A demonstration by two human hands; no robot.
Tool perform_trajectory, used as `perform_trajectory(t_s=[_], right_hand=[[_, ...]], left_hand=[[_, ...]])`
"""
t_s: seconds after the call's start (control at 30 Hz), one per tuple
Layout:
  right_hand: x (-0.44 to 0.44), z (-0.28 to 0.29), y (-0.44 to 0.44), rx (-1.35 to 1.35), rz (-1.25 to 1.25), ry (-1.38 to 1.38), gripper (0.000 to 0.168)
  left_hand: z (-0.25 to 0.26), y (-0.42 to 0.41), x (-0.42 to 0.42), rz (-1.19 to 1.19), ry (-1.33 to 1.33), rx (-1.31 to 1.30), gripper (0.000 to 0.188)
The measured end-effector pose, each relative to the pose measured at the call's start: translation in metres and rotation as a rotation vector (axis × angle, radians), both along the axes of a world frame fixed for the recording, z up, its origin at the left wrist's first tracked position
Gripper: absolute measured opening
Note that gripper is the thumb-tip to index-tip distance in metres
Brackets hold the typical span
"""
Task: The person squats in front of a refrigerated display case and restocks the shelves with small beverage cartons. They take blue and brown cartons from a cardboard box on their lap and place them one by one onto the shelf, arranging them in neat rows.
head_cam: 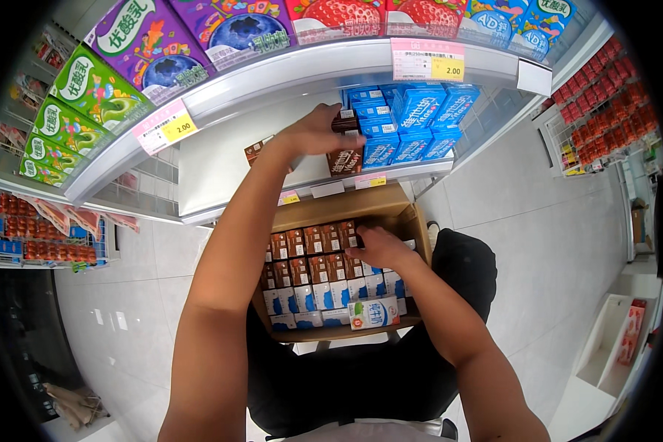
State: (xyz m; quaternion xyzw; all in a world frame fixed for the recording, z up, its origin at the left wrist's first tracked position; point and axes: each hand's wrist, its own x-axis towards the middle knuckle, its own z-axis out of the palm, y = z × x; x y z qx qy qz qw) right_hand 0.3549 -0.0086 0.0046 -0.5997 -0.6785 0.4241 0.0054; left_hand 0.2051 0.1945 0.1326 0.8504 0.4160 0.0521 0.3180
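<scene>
Over the lower shelf (215,166), my left hand (315,132) reaches to the brown Vitasoy drink cartons (343,159), its thumb and fingers spread around their upper part. The hand is blurred, and whether it grips one is unclear. Another brown carton (257,150) lies partly hidden behind my left forearm. Blue Vitasoy cartons (381,150) stand stacked right beside the brown ones. My right hand (384,247) is inside the cardboard box (342,204), fingertips at the right end of the rows of brown cartons (312,240). Its hold on a carton cannot be made out.
White-and-blue cartons (323,295) fill the box's near side, with a milk carton (374,313) lying on top. Above runs an upper shelf edge (309,66) with price tags and large drink cartons (248,27). My knee (467,265) is right of the box. Snack racks (608,127) stand farther right.
</scene>
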Motion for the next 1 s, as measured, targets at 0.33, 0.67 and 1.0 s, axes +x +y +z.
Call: perform_trajectory(t_s=[0.33,0.67,1.0], right_hand=[[-0.005,0.001,0.004,0.016,-0.019,0.065,0.057],[-0.004,-0.013,0.002,0.008,-0.034,0.035,0.058],[-0.007,-0.016,-0.002,0.092,-0.022,-0.008,0.056]], left_hand=[[-0.028,-0.012,-0.010,0.085,-0.228,0.062,0.101],[-0.027,-0.042,-0.122,0.307,-0.013,0.492,0.081],[-0.079,0.007,-0.093,0.529,-0.346,0.452,0.054]])
